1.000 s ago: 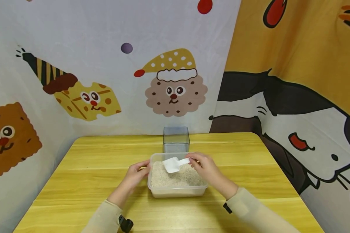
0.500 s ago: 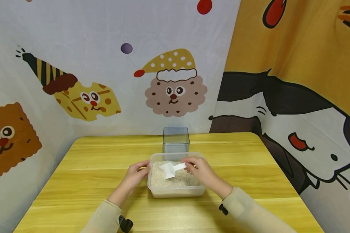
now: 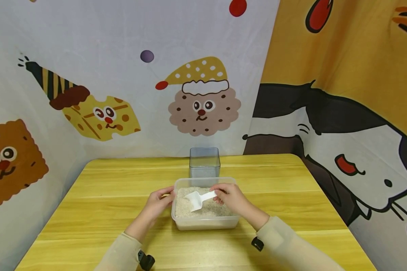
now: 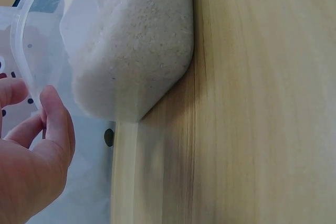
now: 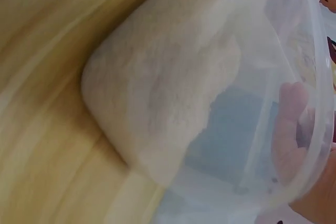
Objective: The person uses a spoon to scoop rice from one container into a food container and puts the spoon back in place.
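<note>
A clear plastic tub [image 3: 207,225] stands on the table, holding a bed of rice [image 3: 207,210]. My left hand [image 3: 158,203] pinches the tub's rim at its left side; in the left wrist view the thumb [image 4: 55,114] and fingers meet around the rim's corner. My right hand [image 3: 235,199] grips the handle of a white scoop [image 3: 197,200] over the tub. The scoop's blade tilts down to the left, its front edge at the rice. Through the tub's wall in the right wrist view, the right-hand fingers [image 5: 290,124] show blurred above the rice.
Behind the tub stands a bluish clear square container [image 3: 204,162]. The wood-grain table [image 3: 122,184] ends at the back against a white cartoon-printed cloth [image 3: 122,30]. An orange cloth with a large cartoon animal hangs at the right.
My right hand has moved slightly left and down, tipping the scoop so its blade comes down to the rice. The left hand and the tub have stayed in place.
</note>
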`<state>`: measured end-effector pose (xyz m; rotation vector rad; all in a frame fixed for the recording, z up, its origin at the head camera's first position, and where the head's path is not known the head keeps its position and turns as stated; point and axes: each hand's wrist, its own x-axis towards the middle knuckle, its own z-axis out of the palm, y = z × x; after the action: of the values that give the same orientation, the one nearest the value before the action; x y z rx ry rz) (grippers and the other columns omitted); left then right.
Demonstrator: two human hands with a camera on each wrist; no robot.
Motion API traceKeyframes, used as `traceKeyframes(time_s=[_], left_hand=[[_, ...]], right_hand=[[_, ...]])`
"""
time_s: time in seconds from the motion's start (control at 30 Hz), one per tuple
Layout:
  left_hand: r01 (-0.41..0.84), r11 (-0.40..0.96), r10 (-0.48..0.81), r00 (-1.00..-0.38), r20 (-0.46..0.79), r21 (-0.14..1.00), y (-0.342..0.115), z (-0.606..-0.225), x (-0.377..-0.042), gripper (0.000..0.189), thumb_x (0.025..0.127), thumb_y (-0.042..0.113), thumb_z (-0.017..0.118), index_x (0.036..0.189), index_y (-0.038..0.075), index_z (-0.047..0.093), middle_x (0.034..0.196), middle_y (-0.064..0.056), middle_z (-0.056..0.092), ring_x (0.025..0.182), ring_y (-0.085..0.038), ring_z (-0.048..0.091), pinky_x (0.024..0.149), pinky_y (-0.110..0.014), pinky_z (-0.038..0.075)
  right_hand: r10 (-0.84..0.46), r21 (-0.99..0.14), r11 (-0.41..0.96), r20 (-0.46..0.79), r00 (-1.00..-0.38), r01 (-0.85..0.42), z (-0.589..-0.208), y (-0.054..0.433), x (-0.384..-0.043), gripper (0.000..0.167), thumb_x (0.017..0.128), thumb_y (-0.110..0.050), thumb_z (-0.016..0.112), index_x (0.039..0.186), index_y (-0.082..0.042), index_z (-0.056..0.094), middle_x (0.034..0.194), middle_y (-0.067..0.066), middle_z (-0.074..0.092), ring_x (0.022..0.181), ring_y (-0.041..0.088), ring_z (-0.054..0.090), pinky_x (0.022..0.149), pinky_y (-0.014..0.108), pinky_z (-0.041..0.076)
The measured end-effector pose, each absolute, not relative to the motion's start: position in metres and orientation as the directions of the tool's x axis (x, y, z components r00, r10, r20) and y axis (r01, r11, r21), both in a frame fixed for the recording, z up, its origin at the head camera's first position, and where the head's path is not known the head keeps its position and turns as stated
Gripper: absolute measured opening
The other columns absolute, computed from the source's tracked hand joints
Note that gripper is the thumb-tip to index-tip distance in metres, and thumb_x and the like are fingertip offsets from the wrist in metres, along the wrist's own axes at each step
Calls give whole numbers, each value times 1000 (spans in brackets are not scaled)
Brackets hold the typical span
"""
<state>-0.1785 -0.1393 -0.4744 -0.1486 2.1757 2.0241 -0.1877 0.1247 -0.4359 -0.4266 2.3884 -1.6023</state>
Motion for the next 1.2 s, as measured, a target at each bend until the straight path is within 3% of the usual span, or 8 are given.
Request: traceKeyframes(time_s=[0.27,0.7,1.2], left_hand=[[-181,69,37,-982,-184,981,-139,-473,-177,40,94,8,56,131,-8,51,124,-22,52,103,-19,59,87,-29,53],[-181,59,46,-982,-184,982,-138,-473,-177,39,95,7,54,131,-7,51,126,-23,51,109,-25,57,91,-33,52],[-196,59,48,-979,-199,979,-139,-471,-176,40,95,10,55,132,-5,51,126,-21,51,110,-24,56,94,-36,51]], right_hand=[[-317,-961,261,-177,-932,93,-441,114,-191,23,96,1,47,109,13,62,75,20,65,60,12,57,59,32,55],[-231,-968,204,-195,-953,149,-436,123,-198,23,98,1,41,106,13,60,67,4,58,57,10,50,54,24,47],[-169,-959,130,-270,-948,251,-425,133,-203,25,101,-3,38,110,9,58,68,3,56,59,11,47,56,23,43]])
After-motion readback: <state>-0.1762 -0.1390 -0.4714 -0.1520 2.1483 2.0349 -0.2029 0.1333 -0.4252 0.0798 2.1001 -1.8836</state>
